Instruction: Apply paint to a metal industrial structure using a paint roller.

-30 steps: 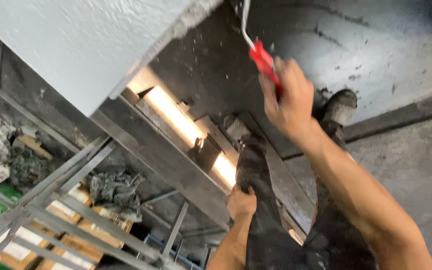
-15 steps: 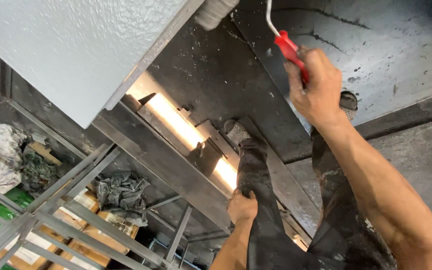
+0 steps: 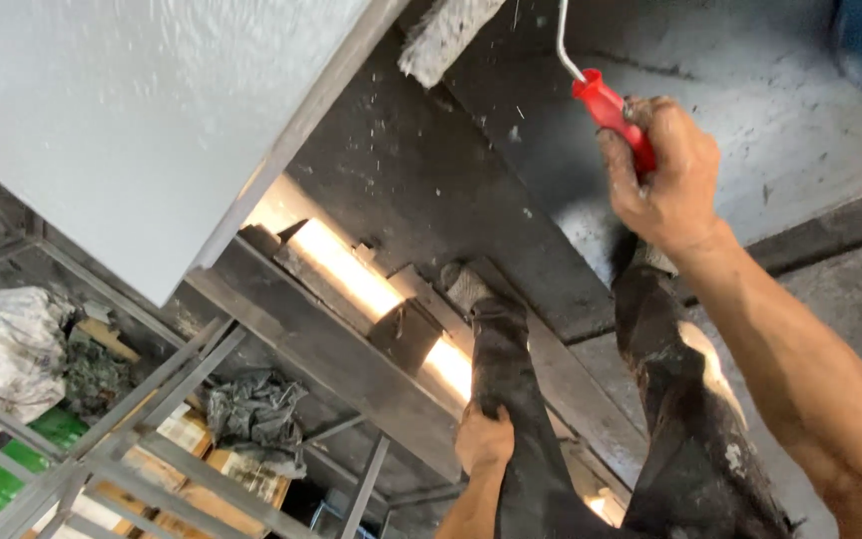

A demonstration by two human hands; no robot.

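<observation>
Right hand (image 3: 665, 185) gripping red-handled paint roller (image 3: 448, 35) by grey panel (image 3: 142, 120), left hand (image 3: 484, 439) clutching dark trouser leg (image 3: 506, 369), metal rack (image 3: 152, 439) below

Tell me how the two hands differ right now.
The right hand is raised high, closed around a paint roller's red handle; the left hand sits low, resting on the dark trouser leg and holding no tool. The right forearm shows nearly whole, the left barely. Both are bare.
</observation>
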